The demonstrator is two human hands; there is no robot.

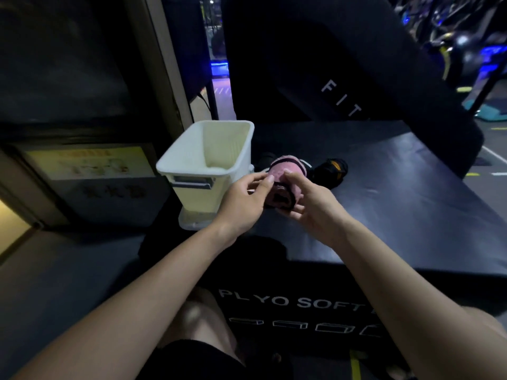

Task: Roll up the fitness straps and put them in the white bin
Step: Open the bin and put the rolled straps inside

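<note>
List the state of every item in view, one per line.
pink strap: partly rolled, held up between both hands
left hand: pinches the strap's edge
right hand: grips the rolled end
white bin: upright, open, nothing visible inside
black and yellow strap: bunched, lying on the black box
black box: padded, holds the bin and loose straps

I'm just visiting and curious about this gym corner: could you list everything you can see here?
white bin: one, white, on the near left corner of the box, looks empty.
pink strap: one, pink with black edging, held in both hands just right of the bin.
black and orange strap: one, lying on the box behind the hands.
soft plyo box: one, black, white lettering on its front.
left hand: one, pinching the pink strap.
right hand: one, gripping the pink strap.
</note>
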